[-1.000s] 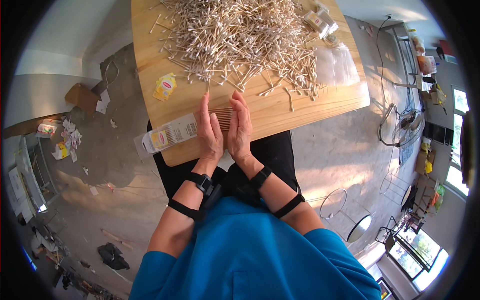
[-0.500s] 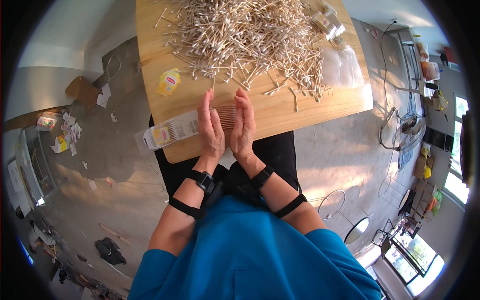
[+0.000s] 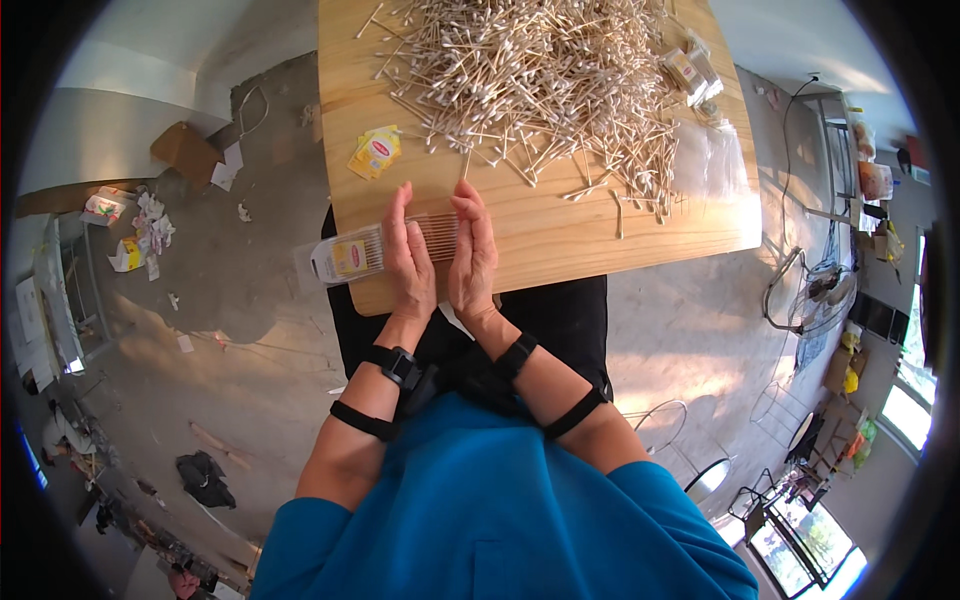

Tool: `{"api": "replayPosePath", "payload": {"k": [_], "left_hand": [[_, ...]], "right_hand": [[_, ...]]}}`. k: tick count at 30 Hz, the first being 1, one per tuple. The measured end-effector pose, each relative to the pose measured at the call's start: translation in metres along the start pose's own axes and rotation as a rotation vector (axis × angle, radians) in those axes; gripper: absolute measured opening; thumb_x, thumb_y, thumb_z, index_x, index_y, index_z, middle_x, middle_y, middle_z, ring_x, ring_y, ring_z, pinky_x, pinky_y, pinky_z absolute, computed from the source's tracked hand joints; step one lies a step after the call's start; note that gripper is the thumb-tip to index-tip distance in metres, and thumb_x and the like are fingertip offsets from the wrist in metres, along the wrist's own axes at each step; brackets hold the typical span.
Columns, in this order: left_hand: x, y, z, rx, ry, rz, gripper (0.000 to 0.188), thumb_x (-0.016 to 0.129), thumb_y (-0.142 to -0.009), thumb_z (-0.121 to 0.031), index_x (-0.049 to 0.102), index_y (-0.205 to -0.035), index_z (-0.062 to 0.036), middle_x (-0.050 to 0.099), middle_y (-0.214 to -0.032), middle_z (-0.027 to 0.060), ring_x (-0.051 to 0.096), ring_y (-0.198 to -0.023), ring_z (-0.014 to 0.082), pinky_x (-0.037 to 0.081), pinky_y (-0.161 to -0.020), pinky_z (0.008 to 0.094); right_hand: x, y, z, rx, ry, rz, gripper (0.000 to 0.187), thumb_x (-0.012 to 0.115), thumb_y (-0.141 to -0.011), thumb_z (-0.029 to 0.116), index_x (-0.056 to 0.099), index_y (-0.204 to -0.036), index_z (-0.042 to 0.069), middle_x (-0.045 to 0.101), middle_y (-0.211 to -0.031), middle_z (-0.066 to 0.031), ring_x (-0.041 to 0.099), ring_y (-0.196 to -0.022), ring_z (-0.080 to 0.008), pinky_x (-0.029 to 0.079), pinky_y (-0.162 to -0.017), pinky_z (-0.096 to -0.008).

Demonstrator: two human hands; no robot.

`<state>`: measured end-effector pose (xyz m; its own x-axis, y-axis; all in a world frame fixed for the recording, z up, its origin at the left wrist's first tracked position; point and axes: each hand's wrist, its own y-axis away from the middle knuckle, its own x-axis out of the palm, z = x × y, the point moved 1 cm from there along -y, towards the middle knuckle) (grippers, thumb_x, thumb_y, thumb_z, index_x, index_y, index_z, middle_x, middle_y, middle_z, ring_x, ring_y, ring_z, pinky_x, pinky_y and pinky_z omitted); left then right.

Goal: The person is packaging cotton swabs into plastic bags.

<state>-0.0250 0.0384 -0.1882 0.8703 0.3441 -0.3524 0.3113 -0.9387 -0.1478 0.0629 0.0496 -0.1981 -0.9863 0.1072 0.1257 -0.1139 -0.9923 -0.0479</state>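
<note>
My left hand (image 3: 412, 262) stands on edge across a clear plastic bag (image 3: 324, 262) with a yellow label card (image 3: 350, 257) in its closed left end, its fingers held together. A flat bundle of cotton swabs (image 3: 437, 236) lies side by side, its left part inside the bag by the label. At the bundle's right end, my right hand (image 3: 474, 258) is cupped, fingers together, against the swabs. The undersides of both hands are hidden. Just beyond them spreads a large heap of loose cotton swabs (image 3: 540, 85) on the wooden table (image 3: 560, 240).
Yellow label cards (image 3: 376, 152) lie left of the heap. To its right are empty clear bags (image 3: 712, 160) and small filled packs (image 3: 690, 72). One stray swab (image 3: 619, 215) sits near the table's front edge. A cardboard piece (image 3: 185, 155) rests on the floor at left.
Both hands have shifted left over the table, bringing my left hand closer to the label end of the bag. The swab bundle now reaches deeper beside the label. The whole view has shifted slightly.
</note>
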Motion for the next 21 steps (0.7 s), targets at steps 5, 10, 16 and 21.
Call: {"api": "replayPosePath", "payload": {"k": [5, 10, 16, 21], "left_hand": [[-0.004, -0.001, -0.005, -0.033, -0.034, 0.039, 0.045, 0.032, -0.11, -0.023, 0.036, -0.15, -0.0013, 0.047, -0.149, 0.0165, 0.045, -0.138, 0.0276, 0.035, -0.114, 0.0392], [-0.003, 0.001, -0.002, -0.016, -0.033, 0.011, 0.045, 0.032, -0.11, -0.022, 0.037, -0.15, -0.0017, 0.047, -0.149, 0.016, 0.045, -0.138, 0.0275, 0.035, -0.114, 0.0388], [-0.005, 0.0, -0.003, -0.02, 0.03, 0.002, 0.045, 0.033, -0.11, -0.023, 0.037, -0.15, -0.0018, 0.046, -0.15, 0.0158, 0.043, -0.139, 0.0281, 0.033, -0.115, 0.0391], [-0.026, -0.003, -0.022, 0.036, 0.036, 0.013, 0.046, 0.033, -0.109, -0.021, 0.034, -0.151, -0.0001, 0.041, -0.154, 0.0166, 0.038, -0.143, 0.0284, 0.029, -0.118, 0.04]], "right_hand": [[-0.002, -0.002, -0.002, 0.021, -0.141, -0.002, 0.023, 0.039, -0.106, 0.001, 0.054, -0.124, 0.001, 0.041, -0.152, -0.0145, 0.04, -0.14, -0.0241, 0.031, -0.116, -0.0349], [-0.011, -0.004, -0.001, 0.133, -0.326, -0.038, 0.022, 0.04, -0.108, 0.007, 0.054, -0.124, 0.0, 0.04, -0.153, -0.0149, 0.037, -0.142, -0.0234, 0.03, -0.119, -0.0358], [-0.032, -0.005, 0.014, 0.045, -0.013, 0.05, 0.025, 0.04, -0.105, 0.001, 0.055, -0.126, 0.0, 0.043, -0.152, -0.0173, 0.04, -0.141, -0.0284, 0.032, -0.118, -0.0366], [-0.04, -0.002, 0.033, -0.33, 0.735, 0.462, 0.051, 0.053, -0.091, 0.0, 0.046, -0.142, 0.001, 0.035, -0.157, -0.0199, 0.03, -0.148, -0.0355, 0.028, -0.12, -0.0461]]}}
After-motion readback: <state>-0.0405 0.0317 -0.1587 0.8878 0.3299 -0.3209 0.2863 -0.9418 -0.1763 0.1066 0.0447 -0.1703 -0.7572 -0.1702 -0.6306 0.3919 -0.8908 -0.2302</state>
